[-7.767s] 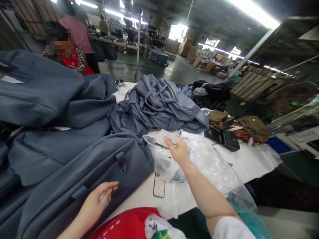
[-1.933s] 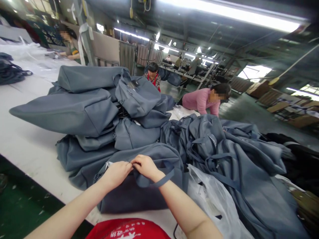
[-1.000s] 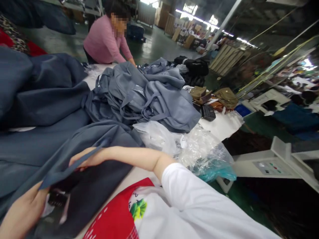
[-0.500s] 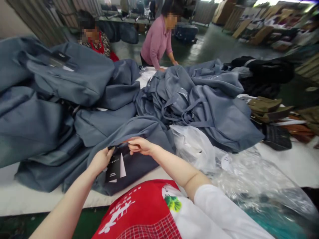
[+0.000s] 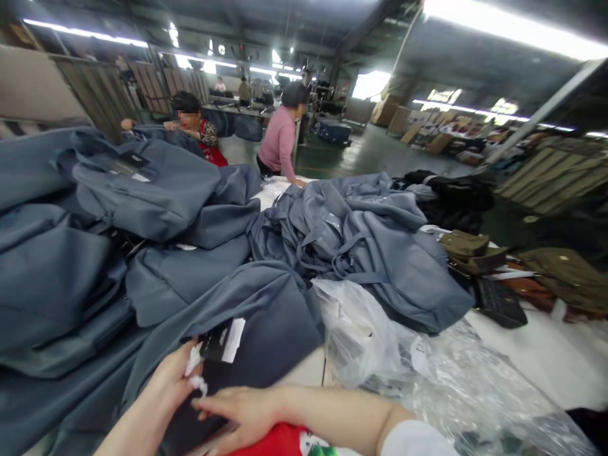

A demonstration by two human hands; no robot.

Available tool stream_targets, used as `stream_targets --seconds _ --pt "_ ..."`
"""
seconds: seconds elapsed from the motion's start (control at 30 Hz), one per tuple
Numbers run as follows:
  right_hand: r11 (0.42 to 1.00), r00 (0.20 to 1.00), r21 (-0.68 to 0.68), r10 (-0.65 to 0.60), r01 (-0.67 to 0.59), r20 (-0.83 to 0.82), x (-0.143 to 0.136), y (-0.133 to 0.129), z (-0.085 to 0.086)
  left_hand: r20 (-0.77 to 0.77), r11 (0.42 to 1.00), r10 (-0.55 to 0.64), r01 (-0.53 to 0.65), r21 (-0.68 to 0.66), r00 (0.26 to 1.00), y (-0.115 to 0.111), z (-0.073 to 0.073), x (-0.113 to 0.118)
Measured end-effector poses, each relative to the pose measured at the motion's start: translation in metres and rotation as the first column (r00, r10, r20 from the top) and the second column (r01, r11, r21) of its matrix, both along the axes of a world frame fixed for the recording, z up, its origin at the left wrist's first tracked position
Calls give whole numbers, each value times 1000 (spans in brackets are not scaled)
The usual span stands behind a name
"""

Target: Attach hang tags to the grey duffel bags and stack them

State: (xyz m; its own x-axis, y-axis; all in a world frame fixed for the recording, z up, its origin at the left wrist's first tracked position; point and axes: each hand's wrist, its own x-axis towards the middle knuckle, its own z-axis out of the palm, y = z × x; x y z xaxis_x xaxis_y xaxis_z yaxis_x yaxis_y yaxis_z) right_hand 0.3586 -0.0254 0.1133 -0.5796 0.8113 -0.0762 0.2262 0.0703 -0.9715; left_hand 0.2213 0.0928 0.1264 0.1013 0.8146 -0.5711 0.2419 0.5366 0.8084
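My left hand (image 5: 171, 375) is closed on crumpled white material (image 5: 194, 360), perhaps thin plastic or paper, at the edge of a blue-grey fabric bag (image 5: 285, 323). Just beyond its fingers, a black hang tag (image 5: 216, 342) with a white tag (image 5: 233, 341) beside it lies against the bag. My right hand (image 5: 242, 408) is close by, pointing left over the near side of the bag. Its thumb is spread from the fingers, and its fingertips are near a white tuft. Whether they touch it, I cannot tell.
More blue-grey bags (image 5: 152, 190) are heaped left and ahead (image 5: 380, 253). White plastic bags (image 5: 356, 329) and clear film (image 5: 475, 373) lie right, before olive and black bags (image 5: 498, 301). Two co-workers stand across the table, one in a pink top (image 5: 278, 149).
The view has tilted up. My right hand has left the bag's edge and moved nearer my body, its fingers loosened. White crumpled material now shows at my left hand, and the tags have turned.
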Motion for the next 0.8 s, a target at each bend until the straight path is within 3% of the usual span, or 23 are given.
stream_targets --seconds 0.07,0.13,0.2,0.23,0.27,0.3,0.37,0.47,0.57,0.67,0.8 --pt "965 966 -212 -192 153 -175 0 12 -24 152 987 71 -47 -153 986 -9 -4 1" --pt "831 838 -449 -475 328 -268 8 26 -38 175 985 87 -58 -162 981 -13 -6 -2" --pt "646 632 -654 -707 392 -319 21 36 -39 91 1000 31 -30 -7 995 -14 -7 -9" --pt "579 534 -728 -772 367 -345 28 40 -35 19 994 -24 22 105 1000 -14 -8 -13" --pt "559 489 -762 -790 327 -370 35 43 -29 -73 971 -91 104 215 993 -13 -8 -17" --pt "589 504 -751 -766 300 -400 40 45 -22 -173 929 -151 199 311 973 -12 -9 -20" --pt "692 634 -662 -656 288 -409 45 50 -8 -361 826 -229 377 419 904 -12 -9 -24" --pt "794 815 -500 -519 347 -259 38 53 5 -539 735 -266 530 423 799 -15 -6 -24" --pt "823 878 -415 -467 388 -104 27 54 7 -670 663 -270 638 392 692 -19 0 -23" --pt "863 910 -356 -408 359 -72 22 51 9 -768 597 -241 714 365 594 -24 5 -22" --pt "919 951 -257 -309 300 7 22 47 8 -820 567 -185 740 361 541 -33 7 -17"
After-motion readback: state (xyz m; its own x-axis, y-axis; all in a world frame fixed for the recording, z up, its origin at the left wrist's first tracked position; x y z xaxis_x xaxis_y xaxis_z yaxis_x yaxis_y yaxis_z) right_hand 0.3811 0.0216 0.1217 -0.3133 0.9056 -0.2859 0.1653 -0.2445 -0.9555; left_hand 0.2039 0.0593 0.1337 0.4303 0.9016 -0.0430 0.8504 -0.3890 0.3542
